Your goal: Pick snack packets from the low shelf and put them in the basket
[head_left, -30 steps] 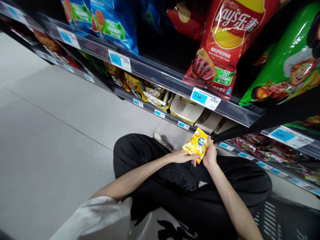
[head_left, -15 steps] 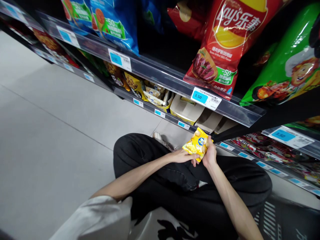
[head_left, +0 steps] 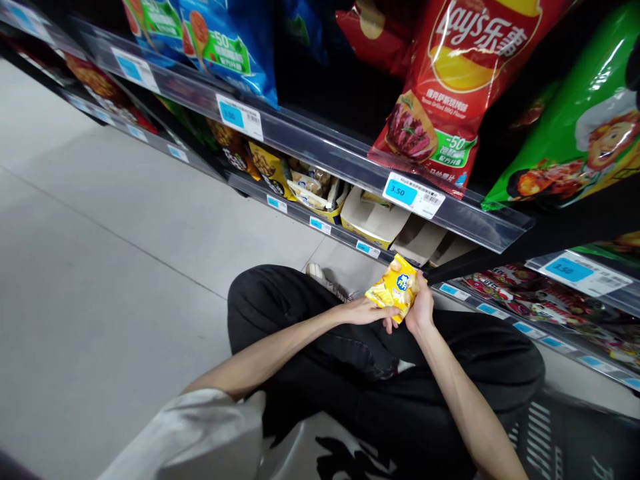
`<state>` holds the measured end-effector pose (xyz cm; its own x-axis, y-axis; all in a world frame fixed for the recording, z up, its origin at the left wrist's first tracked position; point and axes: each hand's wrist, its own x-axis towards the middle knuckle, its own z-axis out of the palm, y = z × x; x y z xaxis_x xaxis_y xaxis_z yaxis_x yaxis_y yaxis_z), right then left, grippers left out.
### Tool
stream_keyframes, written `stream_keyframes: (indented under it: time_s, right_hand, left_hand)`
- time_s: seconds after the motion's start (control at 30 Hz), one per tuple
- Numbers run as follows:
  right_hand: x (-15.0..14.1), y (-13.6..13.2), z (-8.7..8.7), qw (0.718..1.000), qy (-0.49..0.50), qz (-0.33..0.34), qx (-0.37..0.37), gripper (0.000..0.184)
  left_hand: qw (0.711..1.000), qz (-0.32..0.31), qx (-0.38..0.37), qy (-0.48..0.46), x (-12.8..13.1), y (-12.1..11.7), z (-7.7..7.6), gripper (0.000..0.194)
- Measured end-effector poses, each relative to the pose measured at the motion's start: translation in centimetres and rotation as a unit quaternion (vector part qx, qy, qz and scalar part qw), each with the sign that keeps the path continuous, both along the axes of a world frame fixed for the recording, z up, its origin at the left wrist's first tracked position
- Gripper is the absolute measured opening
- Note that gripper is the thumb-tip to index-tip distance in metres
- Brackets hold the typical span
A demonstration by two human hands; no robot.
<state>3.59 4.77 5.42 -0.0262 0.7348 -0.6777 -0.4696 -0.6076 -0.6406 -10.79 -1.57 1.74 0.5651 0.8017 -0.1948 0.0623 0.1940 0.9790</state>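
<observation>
Between my two hands is a small yellow snack packet [head_left: 395, 287], its printed front with a blue logo facing up. My left hand [head_left: 367, 311] grips its lower left edge, thumb on the front. Along the right edge, my right hand [head_left: 421, 308] is closed on the same packet; some of its fingers are hidden behind it. The packet is held above my crossed legs, just in front of the lowest shelf. Close beyond it on that shelf is an open cardboard display box [head_left: 373, 223], with a little yellow packaging visible at its back.
Overhanging the lower boxes, a shelf edge [head_left: 310, 140] carries price tags, a red chip bag [head_left: 450, 93], blue bags [head_left: 230, 50] and a green bag [head_left: 575, 127]. Another box [head_left: 333, 215] holds small wrapped snacks. A dark slotted basket [head_left: 575, 440] stands at my right.
Both hands keep hold of the yellow packet in nearly the same place. The view has shifted very slightly; nothing else has visibly moved.
</observation>
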Motion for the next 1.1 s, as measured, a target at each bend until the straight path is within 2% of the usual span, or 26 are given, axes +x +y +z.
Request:
stream_keyframes:
  time_s: [0.17,0.53,0.87,1.1]
  right_hand:
    - [-0.1,0.0,0.2,1.0,0.006,-0.006,-0.007,0.032]
    - [-0.2,0.0,0.5,1.0,0.011,-0.002,-0.011,0.035]
    - [-0.3,-0.1,-0.6,1.0,-0.001,0.004,0.002,0.047]
    - [-0.4,-0.3,-0.4,1.0,-0.01,-0.009,-0.003,0.045]
  left_hand:
    - [1.0,-0.004,-0.001,-0.002,0.0,0.0,0.1,0.072]
    - [1.0,-0.009,0.005,0.004,0.0,0.1,0.2,0.073]
    - [0.998,-0.018,0.018,0.05,-0.3,-0.1,0.1,0.067]
    - [0.998,-0.028,0.009,0.059,-0.3,-0.1,0.4,0.065]
